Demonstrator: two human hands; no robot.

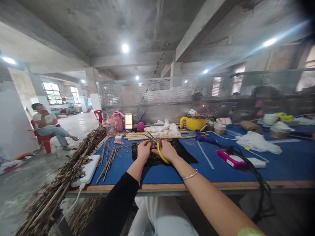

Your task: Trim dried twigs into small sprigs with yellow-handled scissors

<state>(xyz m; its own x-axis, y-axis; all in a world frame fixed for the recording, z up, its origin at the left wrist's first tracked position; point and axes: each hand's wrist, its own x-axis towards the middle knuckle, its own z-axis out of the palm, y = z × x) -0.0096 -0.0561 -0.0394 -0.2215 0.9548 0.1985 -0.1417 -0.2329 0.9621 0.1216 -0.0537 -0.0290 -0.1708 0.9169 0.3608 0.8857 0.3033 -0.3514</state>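
Note:
My right hand [168, 151] is closed around a pair of scissors [161, 154] with yellow handles. The scissors' metal blades point up and to the left, close to the fingers of my left hand [144, 151]. Those fingers are pinched together; what they hold is too small to make out. Both hands are over a black cloth [188, 155] with brown plant bits on it, lying on the blue table top [157, 173]. Left of the cloth lie several short dry stalks [108, 164].
A large bundle of dried stalks [66, 173] runs along the table's left edge beside a white power bank [88, 170]. Behind the cloth are wooden sticks [137, 135], white cloth [169, 128] and a yellow pot [195, 123]. A magenta box [231, 159] sits right. A person [46, 123] sits far left.

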